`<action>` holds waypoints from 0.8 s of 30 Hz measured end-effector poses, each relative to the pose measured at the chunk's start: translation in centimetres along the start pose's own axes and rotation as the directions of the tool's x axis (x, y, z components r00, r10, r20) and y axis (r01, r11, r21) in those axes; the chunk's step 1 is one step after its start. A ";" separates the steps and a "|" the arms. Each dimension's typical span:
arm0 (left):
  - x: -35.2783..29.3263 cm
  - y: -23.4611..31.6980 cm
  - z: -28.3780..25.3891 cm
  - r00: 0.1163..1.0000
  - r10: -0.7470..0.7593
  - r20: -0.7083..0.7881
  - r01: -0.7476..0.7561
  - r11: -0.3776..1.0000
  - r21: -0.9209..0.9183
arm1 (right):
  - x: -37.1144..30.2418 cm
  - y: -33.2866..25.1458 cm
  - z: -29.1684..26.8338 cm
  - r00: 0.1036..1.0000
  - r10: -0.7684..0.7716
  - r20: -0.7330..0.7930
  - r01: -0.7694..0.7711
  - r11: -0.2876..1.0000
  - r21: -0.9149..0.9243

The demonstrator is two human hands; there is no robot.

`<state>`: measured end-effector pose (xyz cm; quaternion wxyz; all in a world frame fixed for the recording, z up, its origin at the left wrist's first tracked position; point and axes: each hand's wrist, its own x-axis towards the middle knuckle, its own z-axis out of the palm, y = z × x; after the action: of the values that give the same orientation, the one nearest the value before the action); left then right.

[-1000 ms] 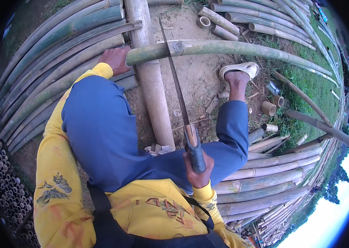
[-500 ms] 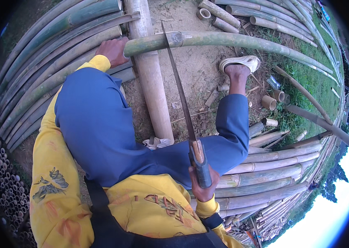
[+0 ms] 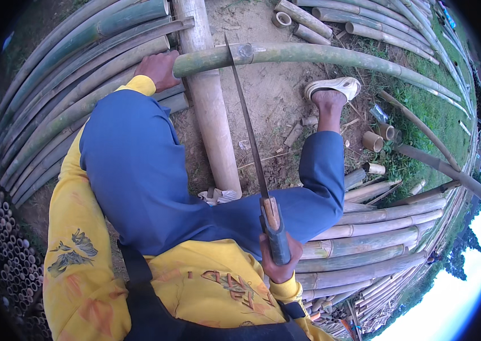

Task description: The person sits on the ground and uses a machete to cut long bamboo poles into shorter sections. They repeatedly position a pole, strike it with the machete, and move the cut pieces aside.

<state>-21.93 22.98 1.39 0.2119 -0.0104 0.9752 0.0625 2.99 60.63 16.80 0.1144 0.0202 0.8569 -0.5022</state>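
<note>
My right hand (image 3: 282, 257) is closed around the dark handle of a hand saw (image 3: 250, 128), close to my body. The long blade points away from me, its far part lying across a green bamboo pole (image 3: 331, 54) just left of a joint. At the pole's left end, my left hand (image 3: 159, 70) is closed against the cut end; its fingertips are partly hidden. Under the pole near that end runs a thick, pale bamboo log (image 3: 212, 122), set crosswise on the ground.
Long bamboo poles (image 3: 75, 74) lie stacked at left, with more poles (image 3: 377, 233) at lower right and far right. Short bamboo offcuts (image 3: 372, 141) lie near my sandalled foot (image 3: 332, 88). Many cut tube ends (image 3: 10, 250) show at lower left.
The saw has slid slightly back toward me, and my right hand with it. My left hand stays at the pole's end. The whole view has shifted a little.
</note>
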 end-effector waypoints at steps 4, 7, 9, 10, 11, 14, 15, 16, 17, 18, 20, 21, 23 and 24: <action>1.8 0.0 0.7 0.991 0.089 -0.099 -0.092 0.996 -0.021 | 13.0 3.2 6.2 0.998 -0.062 0.001 0.062 0.995 0.082; 1.4 -0.5 0.3 0.995 0.089 -0.046 -0.090 0.996 -0.021 | 14.8 3.4 7.5 0.995 -0.096 -0.005 0.095 0.984 0.150; 0.5 -0.5 0.8 0.998 0.055 0.006 -0.055 0.998 -0.016 | 11.1 2.1 5.4 0.999 -0.034 -0.010 0.035 0.996 0.086; 1.3 -1.1 0.5 0.999 0.029 0.013 -0.029 1.000 -0.012 | 7.9 0.7 3.7 1.000 0.016 -0.009 -0.015 0.994 0.113; 1.4 -1.5 1.3 0.998 0.051 -0.026 -0.051 0.999 -0.016 | 4.8 0.0 1.8 1.000 0.005 -0.012 -0.005 0.999 0.036; 1.7 -1.6 0.7 0.998 0.046 -0.037 -0.047 0.999 -0.017 | 1.8 -0.3 0.4 0.999 0.042 -0.020 -0.041 0.998 0.051; 1.2 -1.2 1.0 0.998 0.057 -0.023 -0.058 0.998 -0.017 | 3.2 0.1 1.6 0.997 0.081 -0.001 -0.080 0.993 0.083; 1.4 -0.9 1.1 0.997 0.072 -0.035 -0.073 0.997 -0.025 | 5.7 0.9 3.1 0.995 0.100 0.008 -0.100 0.988 0.118; 1.7 -1.1 0.9 0.995 0.070 -0.069 -0.072 0.997 -0.025 | 9.7 2.3 5.1 0.999 -0.032 0.001 0.032 0.995 0.096; 1.9 -0.4 0.9 0.992 0.092 -0.083 -0.095 0.995 -0.025 | 13.5 2.2 6.5 0.999 -0.047 -0.009 0.048 0.994 0.103; 1.0 0.1 -0.1 0.993 0.114 -0.036 -0.114 0.993 -0.007 | 16.8 1.5 6.9 0.999 0.000 0.055 -0.005 0.997 0.080; 1.0 -0.3 -0.1 0.995 0.101 -0.025 -0.101 0.995 -0.012 | 15.7 1.6 6.7 1.000 -0.008 0.029 0.005 0.996 0.095; 0.8 -0.7 -0.1 0.996 0.080 -0.047 -0.081 0.997 -0.017 | 10.1 1.9 5.2 0.999 -0.033 -0.027 0.036 0.993 0.114; 1.1 -1.0 0.3 0.997 0.073 -0.022 -0.073 0.997 0.004 | 6.7 0.2 3.2 0.999 0.038 -0.026 -0.035 0.994 0.107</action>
<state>-22.79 22.04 0.51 0.1987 0.0247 0.9774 0.0683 -2.98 57.41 13.64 0.1102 0.0493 0.8300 -0.5445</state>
